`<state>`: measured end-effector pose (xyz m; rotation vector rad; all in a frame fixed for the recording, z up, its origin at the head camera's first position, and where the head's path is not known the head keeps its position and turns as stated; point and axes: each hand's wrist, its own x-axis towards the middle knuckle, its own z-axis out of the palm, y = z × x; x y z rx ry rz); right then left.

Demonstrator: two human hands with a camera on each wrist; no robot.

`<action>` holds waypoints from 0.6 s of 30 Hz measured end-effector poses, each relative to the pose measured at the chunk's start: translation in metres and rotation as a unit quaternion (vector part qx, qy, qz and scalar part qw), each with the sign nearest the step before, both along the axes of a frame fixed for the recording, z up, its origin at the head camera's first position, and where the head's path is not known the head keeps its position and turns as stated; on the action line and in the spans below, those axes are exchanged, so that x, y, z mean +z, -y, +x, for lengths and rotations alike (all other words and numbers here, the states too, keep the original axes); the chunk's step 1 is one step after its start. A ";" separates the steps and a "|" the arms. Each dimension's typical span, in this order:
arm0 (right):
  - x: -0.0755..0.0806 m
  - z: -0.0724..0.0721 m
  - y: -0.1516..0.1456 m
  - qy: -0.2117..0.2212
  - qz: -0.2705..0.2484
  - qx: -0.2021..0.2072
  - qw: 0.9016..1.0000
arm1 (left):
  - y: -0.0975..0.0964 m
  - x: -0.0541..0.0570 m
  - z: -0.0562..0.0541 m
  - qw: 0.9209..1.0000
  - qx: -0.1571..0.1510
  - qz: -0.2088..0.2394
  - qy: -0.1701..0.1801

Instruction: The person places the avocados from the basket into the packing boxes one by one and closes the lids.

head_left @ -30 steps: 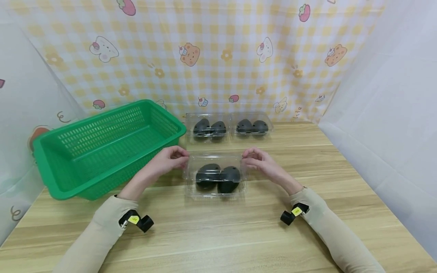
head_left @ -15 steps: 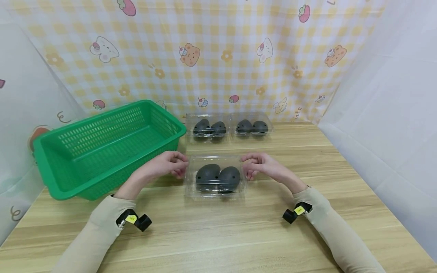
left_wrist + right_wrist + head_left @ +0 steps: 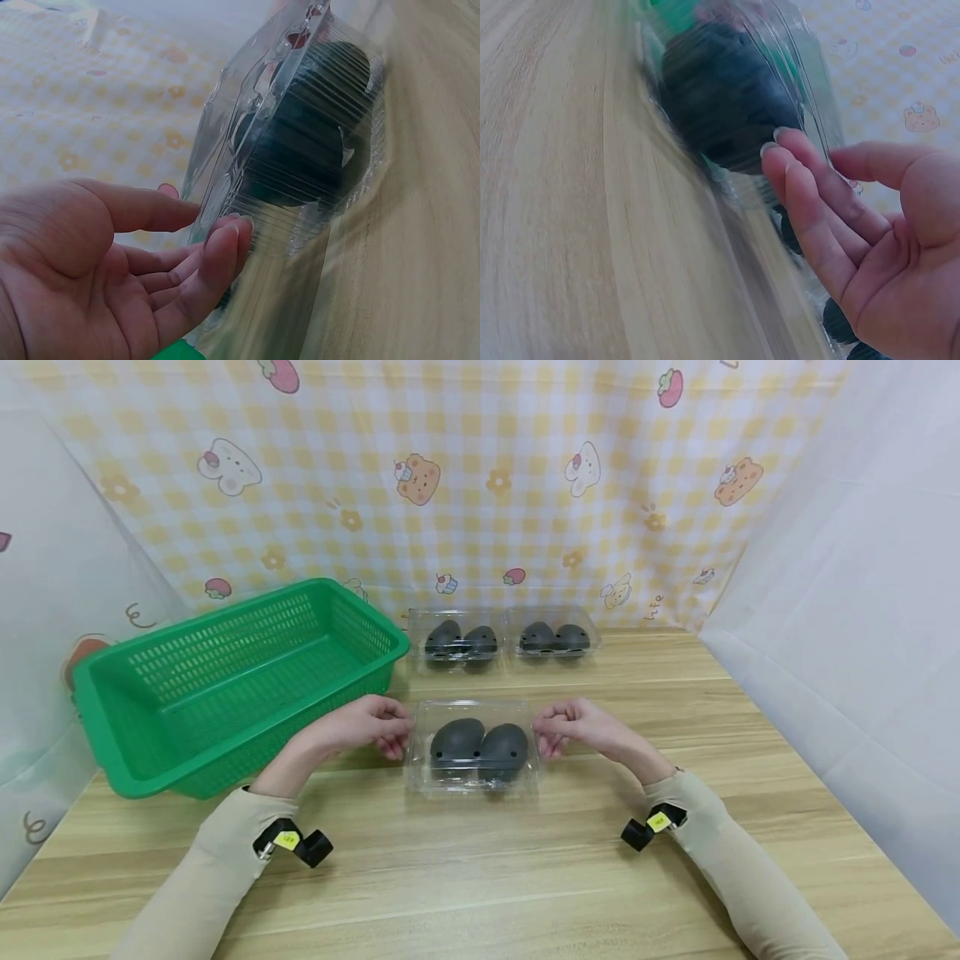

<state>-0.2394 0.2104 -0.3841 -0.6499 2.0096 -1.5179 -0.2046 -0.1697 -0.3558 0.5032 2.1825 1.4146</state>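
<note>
A clear plastic clamshell box (image 3: 471, 708) stands at the middle of the table, its lid down, with small holes along the front. Inside lie two dark, egg-shaped fruits (image 3: 504, 745) that look like avocados, side by side. My left hand (image 3: 369, 725) pinches the box's left rim, thumb on the lid's flange and fingertips beneath it in the left wrist view. On the opposite side, my right hand (image 3: 885, 240) holds the right rim, thumb over the flange and curled fingers against the wall. The box's underside is hidden in the head view.
A green slotted basket (image 3: 247, 668) sits at the left with nothing in it. Two more clear boxes, the left one (image 3: 480, 617) and the right one (image 3: 551, 613), stand behind against the checked curtain (image 3: 495, 518), each with two dark fruits. White cloth (image 3: 847, 610) hangs at the right.
Both hands have shifted from the box's far corners down along its sides and now pinch the rims. The lid's holes appear nearer the person than before. Basket and rear boxes have stayed put.
</note>
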 end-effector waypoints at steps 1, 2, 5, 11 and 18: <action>0.000 0.000 0.000 0.001 -0.004 -0.004 1.000 | 0.000 0.000 0.000 1.000 0.003 0.000 0.000; 0.000 0.000 0.001 0.001 -0.007 -0.008 1.000 | -0.001 0.000 0.000 1.000 0.006 0.000 0.000; 0.000 0.001 0.002 0.006 -0.019 -0.024 1.000 | -0.002 0.000 0.000 1.000 0.017 0.001 0.002; 0.001 0.002 0.004 0.008 -0.026 -0.055 0.998 | -0.003 -0.002 -0.002 0.999 0.035 0.006 0.004; 0.004 0.004 0.005 -0.008 -0.021 -0.074 0.997 | -0.004 -0.004 -0.004 0.998 0.056 0.025 0.005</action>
